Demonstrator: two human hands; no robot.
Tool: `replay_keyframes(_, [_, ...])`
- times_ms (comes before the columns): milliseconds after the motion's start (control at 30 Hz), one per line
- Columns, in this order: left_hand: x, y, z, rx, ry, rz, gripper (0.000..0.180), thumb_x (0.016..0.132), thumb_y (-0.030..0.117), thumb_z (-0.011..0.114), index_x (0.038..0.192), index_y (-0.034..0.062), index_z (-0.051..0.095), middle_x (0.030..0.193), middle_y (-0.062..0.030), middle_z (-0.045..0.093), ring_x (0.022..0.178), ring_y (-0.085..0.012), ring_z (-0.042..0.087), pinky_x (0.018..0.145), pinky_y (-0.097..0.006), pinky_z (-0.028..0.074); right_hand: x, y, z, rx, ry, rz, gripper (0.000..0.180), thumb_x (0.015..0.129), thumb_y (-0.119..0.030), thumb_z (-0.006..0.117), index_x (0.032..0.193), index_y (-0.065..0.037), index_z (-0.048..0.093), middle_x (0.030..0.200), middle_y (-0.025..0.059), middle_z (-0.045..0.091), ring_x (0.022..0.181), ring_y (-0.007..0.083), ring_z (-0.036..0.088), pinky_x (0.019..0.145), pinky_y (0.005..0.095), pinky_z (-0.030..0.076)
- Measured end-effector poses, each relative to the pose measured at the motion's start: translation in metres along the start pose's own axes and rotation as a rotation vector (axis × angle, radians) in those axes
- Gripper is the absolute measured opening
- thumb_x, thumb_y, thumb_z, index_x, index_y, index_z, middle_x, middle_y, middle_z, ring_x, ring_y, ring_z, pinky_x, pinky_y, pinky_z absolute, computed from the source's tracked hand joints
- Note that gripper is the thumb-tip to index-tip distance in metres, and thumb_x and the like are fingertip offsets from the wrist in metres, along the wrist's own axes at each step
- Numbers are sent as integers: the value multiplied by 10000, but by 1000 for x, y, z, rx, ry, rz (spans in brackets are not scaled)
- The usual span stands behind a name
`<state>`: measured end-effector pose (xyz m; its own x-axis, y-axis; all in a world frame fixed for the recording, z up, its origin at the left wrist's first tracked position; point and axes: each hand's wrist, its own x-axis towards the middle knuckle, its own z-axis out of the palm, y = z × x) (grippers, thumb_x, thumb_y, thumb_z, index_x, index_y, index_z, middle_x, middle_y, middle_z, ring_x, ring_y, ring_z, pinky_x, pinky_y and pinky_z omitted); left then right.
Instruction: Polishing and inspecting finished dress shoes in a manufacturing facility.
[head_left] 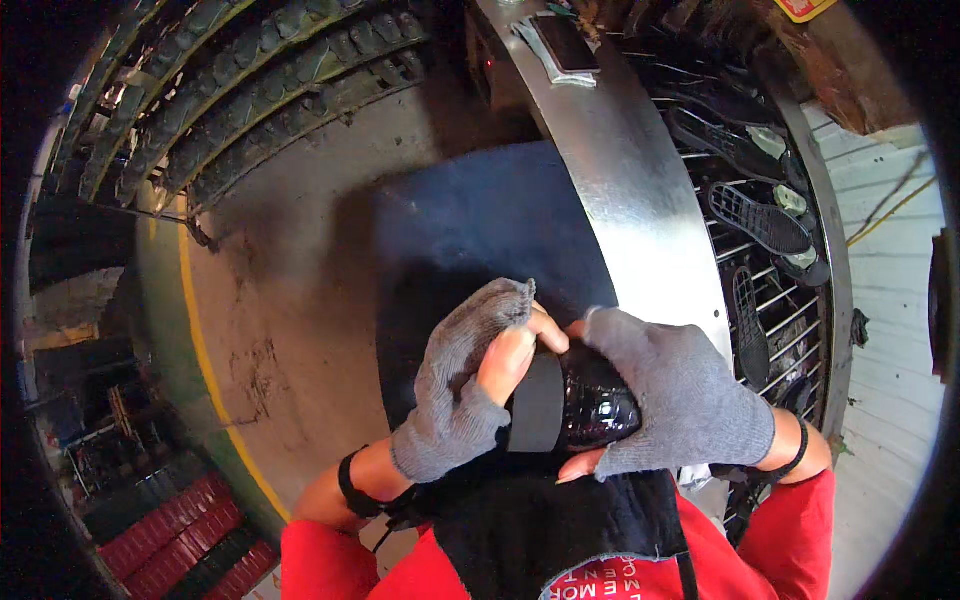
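Observation:
Both my hands, in grey knit gloves with bare fingertips, meet in front of my chest at a dark item with two parts. One part is a glossy black rounded piece, and the other is a matte dark grey band along its left side. My right hand is wrapped round the glossy piece from the right, thumb near its lower edge. On the left, my left hand is closed at the top of the band, thumb and fingertips together there. The underside of the item is hidden.
A shiny metal ledge runs along my right, with a phone lying on a cloth at its far end. Beyond it, black shoe soles lie on a rack of metal rods. Shelves of dark shoe-like pieces stand far left.

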<state>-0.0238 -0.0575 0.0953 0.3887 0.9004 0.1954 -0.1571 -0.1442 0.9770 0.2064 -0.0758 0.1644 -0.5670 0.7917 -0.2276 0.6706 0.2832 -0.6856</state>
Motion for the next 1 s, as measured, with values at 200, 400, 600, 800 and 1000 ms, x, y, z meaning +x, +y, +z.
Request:
replay_keyframes(200, [-2,-1,16,-335,0,-246,299,1120,250,499,963,7,573,831,-43,595,832,-122,550,823,-301,458,-1,-4,7,-235,3,-249,884,724,-771,750,1164,-17,604,904,161,610,698,347,663,563,452,527])
replay_keyframes(400, [-8,-23,6,-250,40,-115,453,1109,461,446,1017,32,557,847,-4,533,770,-125,501,776,-300,443,26,-4,6,-212,88,-374,810,733,-788,746,1031,-42,644,717,117,588,554,362,607,514,459,488])
replay_keyframes(600, [30,-23,19,-72,350,-116,445,1140,427,380,952,66,560,927,-5,538,903,-139,510,898,-302,445,60,28,72,1382,765,384,682,1071,-645,406,1065,-21,681,931,106,740,744,201,710,736,315,581])
replay_keyframes(800, [26,-5,-30,108,247,92,295,1069,284,544,1212,30,591,1161,-106,614,1168,-248,589,1084,-388,447,78,-26,-21,341,303,-618,633,909,-661,609,860,-39,719,765,132,668,750,274,675,722,406,544])
replay_keyframes(1000, [40,-102,-52,-650,225,-505,733,1008,720,506,1289,54,631,1063,-57,713,904,-194,724,788,-332,626,86,-27,98,-169,-85,-949,573,837,-610,713,715,-51,742,757,129,669,779,350,643,725,463,512])
